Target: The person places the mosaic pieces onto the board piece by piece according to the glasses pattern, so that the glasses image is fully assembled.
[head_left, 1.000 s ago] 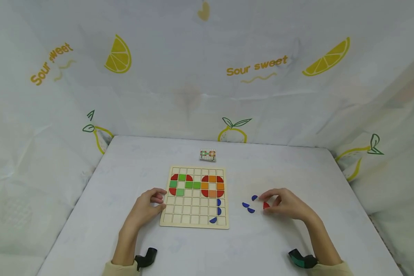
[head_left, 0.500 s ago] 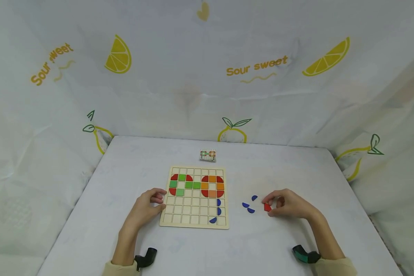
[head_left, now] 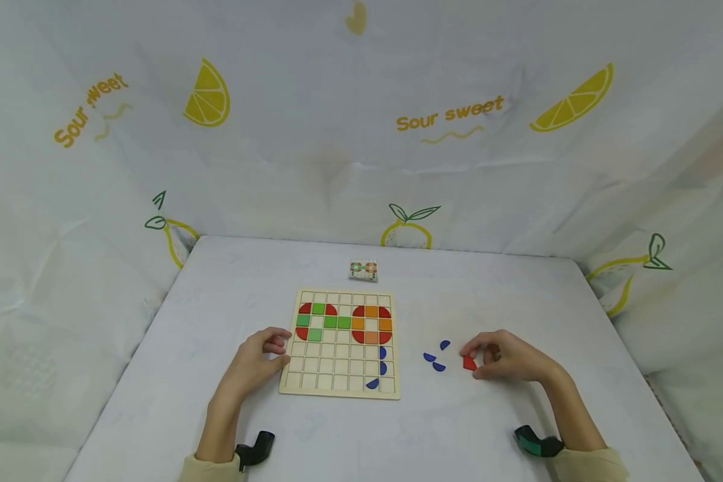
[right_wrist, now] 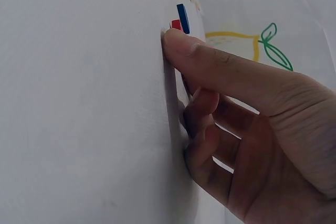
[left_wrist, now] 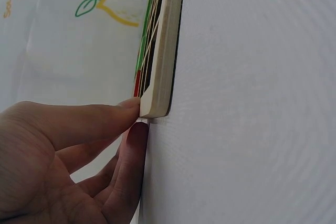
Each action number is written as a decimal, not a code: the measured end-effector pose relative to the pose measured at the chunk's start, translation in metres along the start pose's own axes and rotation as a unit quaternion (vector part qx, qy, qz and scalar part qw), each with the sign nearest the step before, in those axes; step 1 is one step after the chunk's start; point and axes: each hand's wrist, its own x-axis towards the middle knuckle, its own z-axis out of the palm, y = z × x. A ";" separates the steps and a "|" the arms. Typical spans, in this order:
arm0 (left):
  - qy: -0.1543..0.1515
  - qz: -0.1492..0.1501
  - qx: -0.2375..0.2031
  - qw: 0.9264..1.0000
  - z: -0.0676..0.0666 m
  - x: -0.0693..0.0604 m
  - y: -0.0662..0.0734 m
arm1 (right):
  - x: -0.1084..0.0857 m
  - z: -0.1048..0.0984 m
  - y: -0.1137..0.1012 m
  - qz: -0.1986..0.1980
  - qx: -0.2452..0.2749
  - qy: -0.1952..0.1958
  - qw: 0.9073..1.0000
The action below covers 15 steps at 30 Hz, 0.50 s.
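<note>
In the head view a wooden grid board (head_left: 341, 367) lies mid-table. Green and orange squares with red rounded corner pieces form two ring shapes on it, and several blue half-discs sit at its lower right. My left hand (head_left: 258, 361) rests at the board's left edge, its thumb and fingertips touching the rim (left_wrist: 160, 77). Right of the board, my right hand (head_left: 509, 358) pinches a small red piece (head_left: 469, 363) between thumb and finger, low over the table; the fingers partly cover it, so its full shape is hidden. In the right wrist view the thumb hides most of the red piece (right_wrist: 176, 24).
Loose blue half-discs (head_left: 438, 367) lie between the board and my right hand. A small pattern card (head_left: 363, 270) lies behind the board. The white table (head_left: 247, 274) meets a lemon-printed cloth (head_left: 289, 181) at the back and sides.
My right hand has shifted slightly to the right, away from the blue half-discs, with the red piece, which shows a different outline now. My left hand and the board have stayed put.
</note>
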 end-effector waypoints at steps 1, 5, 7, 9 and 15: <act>0.000 0.000 0.000 1.000 0.000 0.000 0.000 | 0.000 0.000 0.000 0.000 0.000 0.002 1.000; -0.002 0.002 -0.001 1.000 0.000 0.001 0.002 | 0.003 0.001 -0.004 -0.002 -0.004 0.012 1.000; -0.002 0.002 -0.001 1.000 0.000 0.001 0.002 | 0.006 0.002 -0.008 -0.004 -0.005 0.019 1.000; -0.002 0.001 -0.001 1.000 0.000 0.002 0.002 | 0.010 0.003 -0.012 -0.007 -0.008 0.026 1.000; -0.001 0.000 0.002 1.000 0.000 0.001 0.001 | 0.030 0.013 -0.029 -0.012 -0.020 0.050 0.998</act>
